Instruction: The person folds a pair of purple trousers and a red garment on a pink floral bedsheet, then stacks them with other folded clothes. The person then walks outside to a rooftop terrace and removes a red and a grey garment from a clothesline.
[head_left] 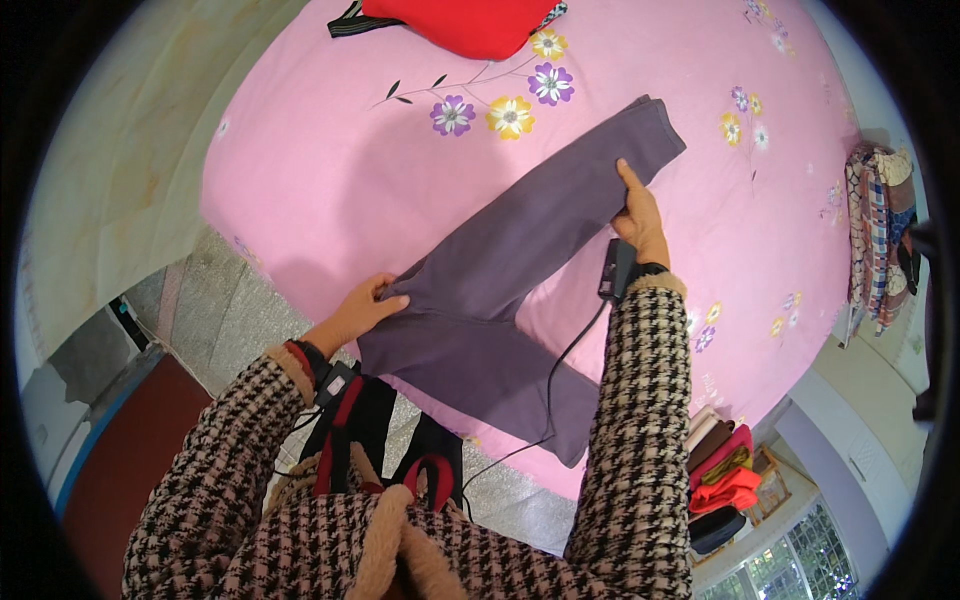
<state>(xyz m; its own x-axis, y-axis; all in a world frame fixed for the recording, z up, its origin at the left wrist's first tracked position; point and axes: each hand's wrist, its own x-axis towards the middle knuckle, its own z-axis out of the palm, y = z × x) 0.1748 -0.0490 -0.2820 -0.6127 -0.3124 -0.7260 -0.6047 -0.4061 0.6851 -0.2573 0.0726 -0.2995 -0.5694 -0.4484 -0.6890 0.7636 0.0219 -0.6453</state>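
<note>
A pair of dark grey-purple trousers (pixel 480 260) lies spread over the pink bed. One leg stretches to the far right, and the other bends toward the near right, partly behind my right forearm. My left hand (pixel 365 308) pinches the trousers at their left end, thumb on top and fingers underneath. Farther right, my right hand (pixel 641 222) grips the inner edge of the far leg, a little short of its hem, with the thumb lying over the cloth. Both wrists carry small black devices with cables.
A pink flowered sheet (pixel 290 170) covers the bed. Red cloth (pixel 470 25) lies at its far edge. Folded bedding (pixel 882 235) is stacked at right, and several folded clothes (pixel 722 470) sit at the near right. A thin black cable (pixel 550 400) runs beside my right forearm.
</note>
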